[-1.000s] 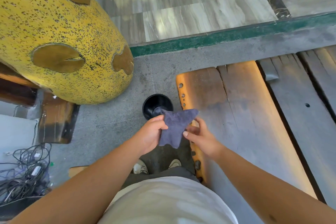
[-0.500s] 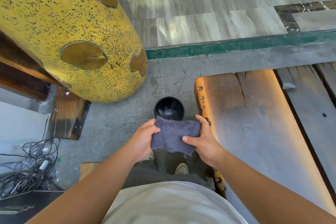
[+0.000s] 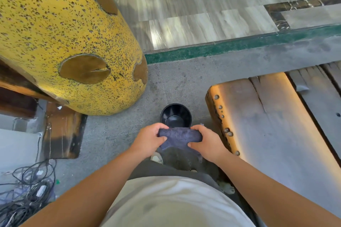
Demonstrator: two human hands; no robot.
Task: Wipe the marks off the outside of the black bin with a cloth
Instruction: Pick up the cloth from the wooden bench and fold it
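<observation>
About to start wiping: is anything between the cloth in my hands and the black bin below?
Nothing visible. The folded dark grey cloth, gripped by the left hand and right hand, hangs just nearer than the round black plastic bin, bare floor around it.

Bright daylight. Glare streaks the pale polished stone floor point(image 3: 203, 14) at upper centre, which smears with motion blur. Warm sunlight bands the weathered wooden bench point(image 3: 267, 116) at right. Wide-angle distortion bends the frame's edges.

Cloth point(image 3: 180, 137) & hands hide bin's point(image 3: 175, 115) near rim; its outside wall isn't visible. Yellow pot point(image 3: 64, 33) & cables point(image 3: 24, 193) cut off at left edge.
</observation>
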